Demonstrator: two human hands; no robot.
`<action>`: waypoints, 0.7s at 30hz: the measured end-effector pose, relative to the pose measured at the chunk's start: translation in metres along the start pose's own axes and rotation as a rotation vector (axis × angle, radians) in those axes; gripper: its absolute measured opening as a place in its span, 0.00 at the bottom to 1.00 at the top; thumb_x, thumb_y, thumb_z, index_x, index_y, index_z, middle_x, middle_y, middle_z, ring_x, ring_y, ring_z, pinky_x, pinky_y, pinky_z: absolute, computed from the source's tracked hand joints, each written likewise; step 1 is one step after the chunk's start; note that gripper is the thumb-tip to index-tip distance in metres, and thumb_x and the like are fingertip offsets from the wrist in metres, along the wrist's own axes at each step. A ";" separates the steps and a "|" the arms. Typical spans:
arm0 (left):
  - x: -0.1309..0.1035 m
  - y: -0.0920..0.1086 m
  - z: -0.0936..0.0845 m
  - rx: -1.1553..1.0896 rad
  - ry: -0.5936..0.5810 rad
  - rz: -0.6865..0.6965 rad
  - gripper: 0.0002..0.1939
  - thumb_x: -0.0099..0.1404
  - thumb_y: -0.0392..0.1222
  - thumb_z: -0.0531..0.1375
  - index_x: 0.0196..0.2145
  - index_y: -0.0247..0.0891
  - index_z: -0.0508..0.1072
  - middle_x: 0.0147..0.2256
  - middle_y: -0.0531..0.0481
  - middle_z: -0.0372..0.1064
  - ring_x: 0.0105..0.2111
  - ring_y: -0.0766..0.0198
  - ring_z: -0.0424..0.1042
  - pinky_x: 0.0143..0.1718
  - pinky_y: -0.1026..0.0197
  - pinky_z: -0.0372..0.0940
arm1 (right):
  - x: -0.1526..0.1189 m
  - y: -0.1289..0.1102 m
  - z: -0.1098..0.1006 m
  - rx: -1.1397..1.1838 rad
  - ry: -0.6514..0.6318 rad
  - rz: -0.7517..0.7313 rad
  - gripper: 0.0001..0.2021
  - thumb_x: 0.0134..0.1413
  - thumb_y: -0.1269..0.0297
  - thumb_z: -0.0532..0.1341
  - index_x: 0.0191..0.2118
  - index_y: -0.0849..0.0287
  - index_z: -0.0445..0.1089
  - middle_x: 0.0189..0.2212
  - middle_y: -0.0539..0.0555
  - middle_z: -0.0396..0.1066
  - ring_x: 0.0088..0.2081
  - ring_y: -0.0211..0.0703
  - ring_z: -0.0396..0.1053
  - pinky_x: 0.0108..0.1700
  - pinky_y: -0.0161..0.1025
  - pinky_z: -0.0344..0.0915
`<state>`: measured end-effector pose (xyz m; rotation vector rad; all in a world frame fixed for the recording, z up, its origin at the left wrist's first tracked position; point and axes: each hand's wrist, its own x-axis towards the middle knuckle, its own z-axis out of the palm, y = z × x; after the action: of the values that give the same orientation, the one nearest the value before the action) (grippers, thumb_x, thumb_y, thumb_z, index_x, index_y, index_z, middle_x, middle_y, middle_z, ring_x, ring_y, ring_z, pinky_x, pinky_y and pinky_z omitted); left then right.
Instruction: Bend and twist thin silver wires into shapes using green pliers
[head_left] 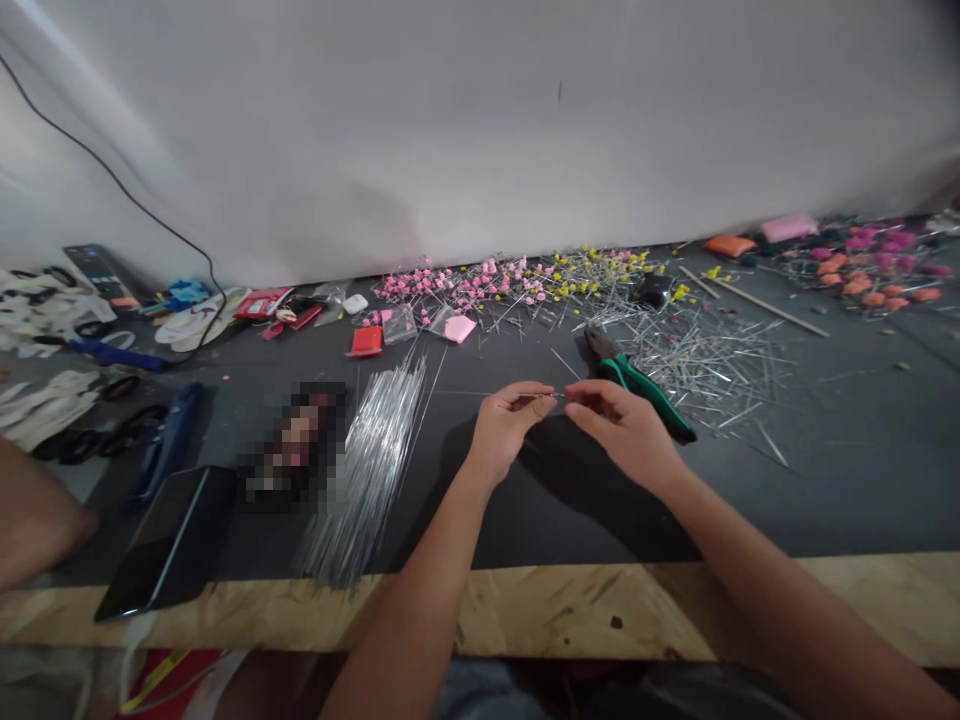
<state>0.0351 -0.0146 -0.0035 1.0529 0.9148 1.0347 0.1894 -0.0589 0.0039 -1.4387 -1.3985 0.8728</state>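
Observation:
Above the dark tabletop, my left hand [504, 430] pinches a thin silver wire [459, 393] between thumb and fingers; the wire sticks out to the left. My right hand [626, 430] meets it fingertip to fingertip, its thumb and fingers closed at the wire's short end, where the tiny detail is hard to make out. Behind my right hand lie green-handled pliers [645, 388], jaws pointing to the back left. A bundle of long straight wires [379, 440] lies left of my left hand. A heap of short wire pieces [712, 360] spreads beyond the pliers.
Along the wall are wires with pink tips [487, 278] and yellow tips [600, 268], a red packet [366, 341] and a wooden stick [776, 305]. Orange and magenta balls [862, 282] sit far right. A phone [161, 535] overhangs the wooden edge [555, 610]. Another person's arm [37, 515] is at left.

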 end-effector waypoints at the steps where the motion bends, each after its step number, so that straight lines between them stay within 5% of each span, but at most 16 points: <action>1: 0.000 0.000 0.000 0.002 -0.017 -0.003 0.09 0.47 0.41 0.66 0.29 0.38 0.76 0.27 0.52 0.72 0.28 0.69 0.67 0.33 0.64 0.61 | -0.002 0.000 0.006 0.037 0.000 0.010 0.13 0.49 0.56 0.59 0.39 0.57 0.69 0.32 0.53 0.70 0.32 0.40 0.66 0.34 0.37 0.63; 21: -0.001 0.000 -0.004 0.122 -0.151 0.002 0.10 0.55 0.44 0.61 0.34 0.36 0.75 0.27 0.51 0.71 0.28 0.69 0.67 0.34 0.64 0.61 | -0.007 0.006 0.023 0.125 0.109 0.057 0.12 0.52 0.55 0.55 0.33 0.58 0.67 0.28 0.53 0.71 0.29 0.41 0.67 0.33 0.38 0.63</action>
<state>0.0313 -0.0148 -0.0045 1.2169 0.8619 0.8966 0.1694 -0.0629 -0.0098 -1.4146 -1.2061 0.8886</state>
